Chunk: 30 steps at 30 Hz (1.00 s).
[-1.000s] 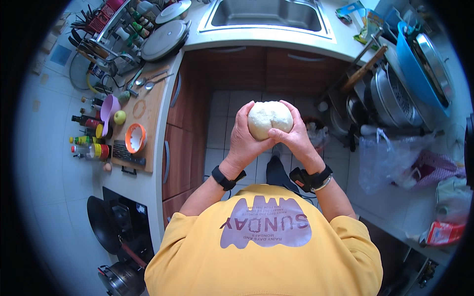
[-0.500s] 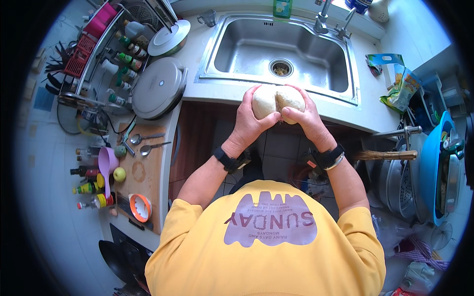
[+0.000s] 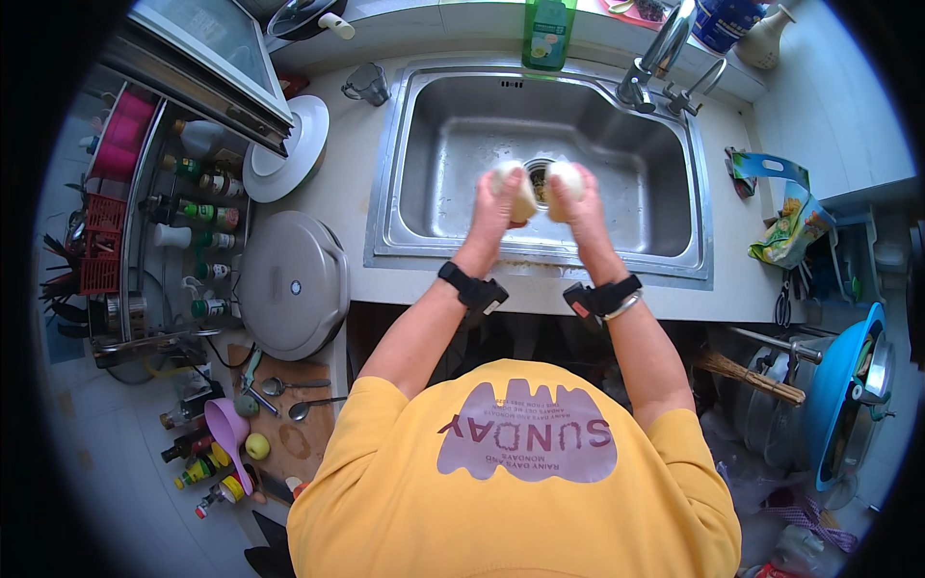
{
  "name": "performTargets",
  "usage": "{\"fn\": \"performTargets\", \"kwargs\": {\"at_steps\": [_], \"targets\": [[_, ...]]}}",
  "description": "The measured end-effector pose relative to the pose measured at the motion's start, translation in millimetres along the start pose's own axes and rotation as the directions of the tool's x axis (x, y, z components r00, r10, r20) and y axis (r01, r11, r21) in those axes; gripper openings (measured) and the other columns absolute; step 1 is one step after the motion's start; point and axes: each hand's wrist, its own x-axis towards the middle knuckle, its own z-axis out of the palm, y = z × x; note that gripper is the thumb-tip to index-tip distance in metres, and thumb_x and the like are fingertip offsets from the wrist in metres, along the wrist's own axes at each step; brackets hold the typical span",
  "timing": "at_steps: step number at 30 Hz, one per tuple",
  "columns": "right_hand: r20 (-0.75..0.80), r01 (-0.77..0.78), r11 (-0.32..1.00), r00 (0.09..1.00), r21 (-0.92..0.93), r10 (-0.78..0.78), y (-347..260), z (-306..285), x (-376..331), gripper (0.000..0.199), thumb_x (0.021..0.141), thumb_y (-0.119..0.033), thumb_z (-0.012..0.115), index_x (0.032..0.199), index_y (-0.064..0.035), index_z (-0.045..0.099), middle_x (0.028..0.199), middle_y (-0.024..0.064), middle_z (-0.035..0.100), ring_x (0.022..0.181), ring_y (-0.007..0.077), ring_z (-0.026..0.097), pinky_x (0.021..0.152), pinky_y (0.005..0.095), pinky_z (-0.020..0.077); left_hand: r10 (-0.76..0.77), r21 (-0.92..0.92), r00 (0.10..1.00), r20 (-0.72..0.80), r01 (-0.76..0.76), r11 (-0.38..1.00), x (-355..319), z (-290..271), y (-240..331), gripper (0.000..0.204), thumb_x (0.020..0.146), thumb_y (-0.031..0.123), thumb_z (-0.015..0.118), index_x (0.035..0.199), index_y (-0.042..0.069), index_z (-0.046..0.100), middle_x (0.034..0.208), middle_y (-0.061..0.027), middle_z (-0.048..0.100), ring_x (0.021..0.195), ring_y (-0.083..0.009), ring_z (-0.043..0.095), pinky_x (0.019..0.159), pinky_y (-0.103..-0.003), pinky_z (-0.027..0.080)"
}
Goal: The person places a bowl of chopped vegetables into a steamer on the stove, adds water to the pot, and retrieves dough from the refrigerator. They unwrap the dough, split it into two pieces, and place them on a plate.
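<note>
My left hand (image 3: 493,204) holds one half of a pale, whitish round fruit (image 3: 524,200), which looks like a melon. In my right hand (image 3: 582,207) is the other half (image 3: 557,200). Both hands hang over the steel sink (image 3: 443,183), either side of the drain (image 3: 540,183), with a gap between the halves. Motion blurs hands and fruit, and the cut faces are hard to see. Small yellowish bits lie in the drain.
A faucet (image 3: 655,67) and a green soap bottle (image 3: 549,37) stand behind the sink. Left are a grey round appliance (image 3: 289,284), a white plate (image 3: 289,144) and a cutting board (image 3: 303,433) with spoons. A blue basin (image 3: 836,400) hangs at right.
Half a second ago the halves were pressed together at the counter's front edge. Now they are apart, and both hands have moved forward over the sink. The view has shifted too.
</note>
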Motion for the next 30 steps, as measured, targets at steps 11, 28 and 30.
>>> {"fn": "performTargets", "kwargs": {"at_steps": [11,28,30], "targets": [[-0.234,-0.217,0.968,0.942,0.125,0.241,-11,-36,56,0.084,0.071,-0.051,0.077,0.128,0.0009,0.043,0.105,0.0127,0.06,0.096,0.0211,0.06,0.073,0.0315,0.0524,-0.186,-0.037,0.963,-0.196,0.182,0.983,57,4,-1,0.082,0.075,0.066,0.063,0.125,0.007,0.039,0.112,-0.0115,0.05,0.097,-0.0227,0.057,0.066,-0.04,0.057],[0.037,-0.04,0.967,0.998,-0.25,0.05,38,-34,54,0.074,0.08,-0.05,0.066,0.131,-0.0008,0.045,0.123,0.0243,0.051,0.115,0.0351,0.05,0.099,0.0404,0.0392,-0.39,-0.096,0.92,0.03,0.391,0.915,52,70,-54,0.06,0.085,0.06,0.054,0.125,0.017,0.044,0.114,-0.0057,0.053,0.101,-0.0208,0.055,0.078,-0.042,0.052],[0.134,0.002,0.976,0.991,-0.217,0.028,35,-40,49,0.076,0.079,-0.045,0.068,0.134,-0.0013,0.041,0.128,0.0222,0.047,0.118,0.0332,0.048,0.101,0.0388,0.0391,-0.352,-0.111,0.926,0.135,0.367,0.924,51,61,-44,0.06,0.086,0.06,0.053,0.127,0.018,0.043,0.119,-0.0062,0.052,0.106,-0.0218,0.055,0.083,-0.044,0.052]]}}
